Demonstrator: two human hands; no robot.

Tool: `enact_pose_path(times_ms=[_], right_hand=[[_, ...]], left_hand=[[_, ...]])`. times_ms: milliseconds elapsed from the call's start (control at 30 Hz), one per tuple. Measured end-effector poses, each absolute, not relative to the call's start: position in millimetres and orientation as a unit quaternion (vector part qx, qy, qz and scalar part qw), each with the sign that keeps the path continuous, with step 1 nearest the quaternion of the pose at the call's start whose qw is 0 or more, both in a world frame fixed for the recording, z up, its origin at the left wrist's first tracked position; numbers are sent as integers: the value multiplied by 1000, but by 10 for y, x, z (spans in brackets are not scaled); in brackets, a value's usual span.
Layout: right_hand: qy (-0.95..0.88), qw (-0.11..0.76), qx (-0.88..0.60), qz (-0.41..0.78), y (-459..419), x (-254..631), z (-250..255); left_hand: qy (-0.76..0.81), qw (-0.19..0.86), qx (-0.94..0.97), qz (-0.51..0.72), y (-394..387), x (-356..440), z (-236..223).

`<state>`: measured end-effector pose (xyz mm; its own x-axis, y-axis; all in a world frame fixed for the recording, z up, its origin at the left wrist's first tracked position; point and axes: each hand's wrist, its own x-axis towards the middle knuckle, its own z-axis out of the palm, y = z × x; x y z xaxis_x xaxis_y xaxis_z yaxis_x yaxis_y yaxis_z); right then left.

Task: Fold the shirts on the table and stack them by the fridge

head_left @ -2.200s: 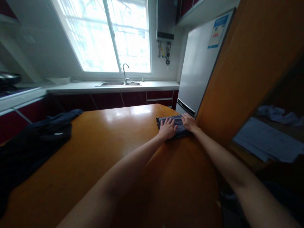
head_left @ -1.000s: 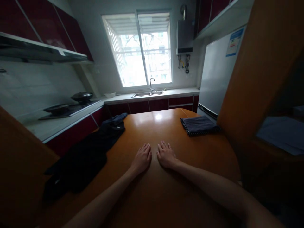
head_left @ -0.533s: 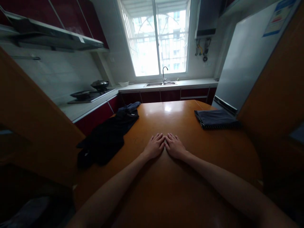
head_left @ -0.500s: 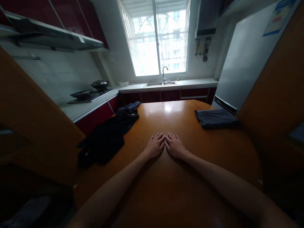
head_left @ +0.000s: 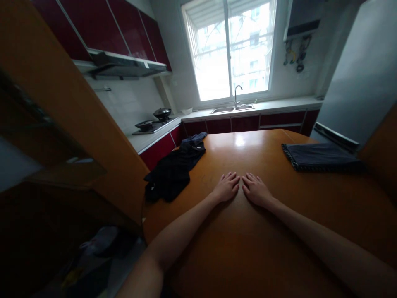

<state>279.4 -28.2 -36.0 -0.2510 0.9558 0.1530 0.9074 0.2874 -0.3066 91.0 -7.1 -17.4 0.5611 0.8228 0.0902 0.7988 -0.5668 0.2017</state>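
Note:
Both palms rest flat on the brown wooden table (head_left: pixel 235 240), with nothing held. My left hand (head_left: pixel 227 187) lies with its fingers stretched out, angled inward. Just to its right, a narrow gap apart, my right hand (head_left: pixel 256 189) lies the same way. Black clothing (head_left: pixel 173 169) is heaped loosely along the table's left edge, and a blue-grey garment (head_left: pixel 195 138) shows behind it. At the right sits a folded dark grey cloth (head_left: pixel 319 156) with a fringed or beaded black edge. Neither hand touches any of the cloth.
Beyond the table runs a white counter with a sink (head_left: pixel 234 109) under the window. To the left are a gas stove with a wok (head_left: pixel 162 113) and a pan (head_left: pixel 144 125). A fridge (head_left: pixel 356 78) stands at the right, an orange wooden panel (head_left: pixel 93 107) at the left.
The view has swung left, so everything sits further right in the picture. My hands, whose fingertips touched before, are now slightly apart, still flat on the table.

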Motion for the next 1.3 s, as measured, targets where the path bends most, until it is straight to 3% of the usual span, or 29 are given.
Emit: enact_pose_path(times_ms=[1067, 1300], right_hand=[[-790, 182, -583, 47, -239, 2850, -396], [-794, 171, -582, 50, -226, 2882, -390]], left_hand=[[445, 71, 884, 123, -51, 901, -264], [471, 47, 866, 162, 17, 791, -109]])
